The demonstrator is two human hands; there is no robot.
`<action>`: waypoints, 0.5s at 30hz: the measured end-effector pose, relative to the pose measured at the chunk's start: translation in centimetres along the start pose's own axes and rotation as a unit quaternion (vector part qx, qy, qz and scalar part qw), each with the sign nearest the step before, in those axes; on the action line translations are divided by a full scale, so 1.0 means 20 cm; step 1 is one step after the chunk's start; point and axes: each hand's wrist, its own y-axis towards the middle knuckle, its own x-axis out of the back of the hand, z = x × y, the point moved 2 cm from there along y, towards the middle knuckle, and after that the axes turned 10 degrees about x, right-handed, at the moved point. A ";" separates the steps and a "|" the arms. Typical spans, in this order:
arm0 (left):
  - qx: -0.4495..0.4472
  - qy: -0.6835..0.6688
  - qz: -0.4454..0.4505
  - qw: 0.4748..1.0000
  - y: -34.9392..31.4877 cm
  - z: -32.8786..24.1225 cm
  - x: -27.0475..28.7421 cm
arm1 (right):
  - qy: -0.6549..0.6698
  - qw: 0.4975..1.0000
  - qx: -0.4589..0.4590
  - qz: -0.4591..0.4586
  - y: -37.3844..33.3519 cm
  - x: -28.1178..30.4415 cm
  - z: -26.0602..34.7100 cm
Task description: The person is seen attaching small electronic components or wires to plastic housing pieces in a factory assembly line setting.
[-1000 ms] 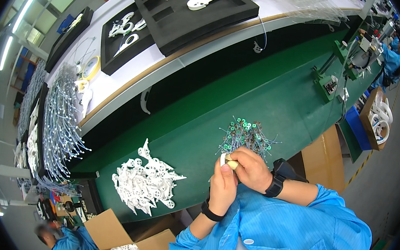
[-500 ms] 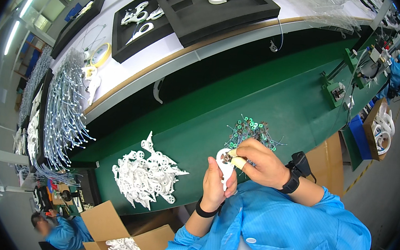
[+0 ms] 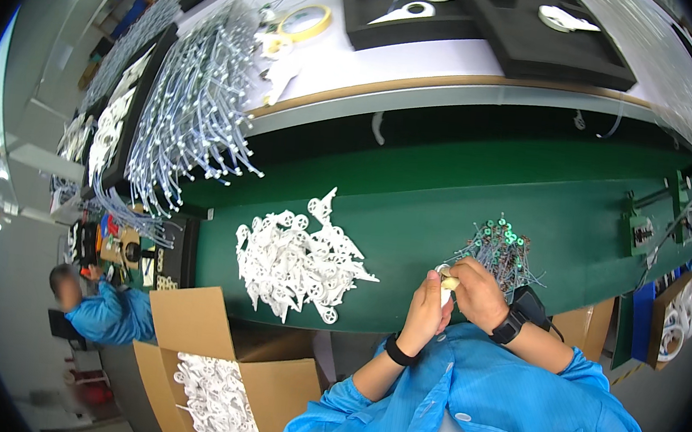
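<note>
We see both hands close together in front of the blue jacket, above the near edge of the green table. The left hand is folded around a white part, its thumb lying along the side and its fingers wrapped behind, so that only a slim strip and the rounded top show to us. The right hand comes in from the other side with its fingers bent, thumb and forefinger drawn in on the part's upper end; a pale yellow cover shows at a fingertip. The view is small and partly blocked here, so we cannot tell whether a smaller piece sits between those fingers.

Just beyond the right hand we find a heap of thin cables with green rings on the table. Well to the left lies a broad pile of white parts, one pointed piece standing out at its top. Below the table's edge, an open cardboard box holds more white pieces. We also see a black watch on the right wrist and a black band on the left.
</note>
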 end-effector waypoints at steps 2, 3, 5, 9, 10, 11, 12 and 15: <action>-0.007 0.024 -0.047 0.999 0.02 0.01 0.08 | 0.021 1.000 -0.014 0.010 0.03 -0.11 -0.03; -0.007 0.017 -0.053 0.998 0.04 0.02 0.11 | 0.035 0.999 -0.033 0.011 0.04 -0.16 -0.05; -0.045 0.056 -0.122 0.990 0.07 0.02 0.19 | 0.053 0.997 -0.055 0.028 0.07 -0.26 -0.09; 0.003 0.008 -0.112 0.994 0.17 0.03 0.38 | 0.065 0.994 -0.077 0.047 0.14 -0.45 -0.19; 0.018 -0.008 -0.075 0.997 0.20 0.04 0.43 | 0.091 0.991 -0.082 0.059 0.16 -0.48 -0.22; 0.033 -0.023 -0.037 0.998 0.23 0.05 0.48 | 0.116 0.987 -0.089 0.070 0.18 -0.51 -0.25; 0.064 -0.019 -0.033 0.997 0.25 0.06 0.53 | 0.127 0.971 -0.153 0.131 0.23 -0.52 -0.28; 0.141 0.010 -0.142 0.980 0.24 -0.10 0.62 | 0.073 0.964 -0.237 0.101 0.38 -0.51 -0.46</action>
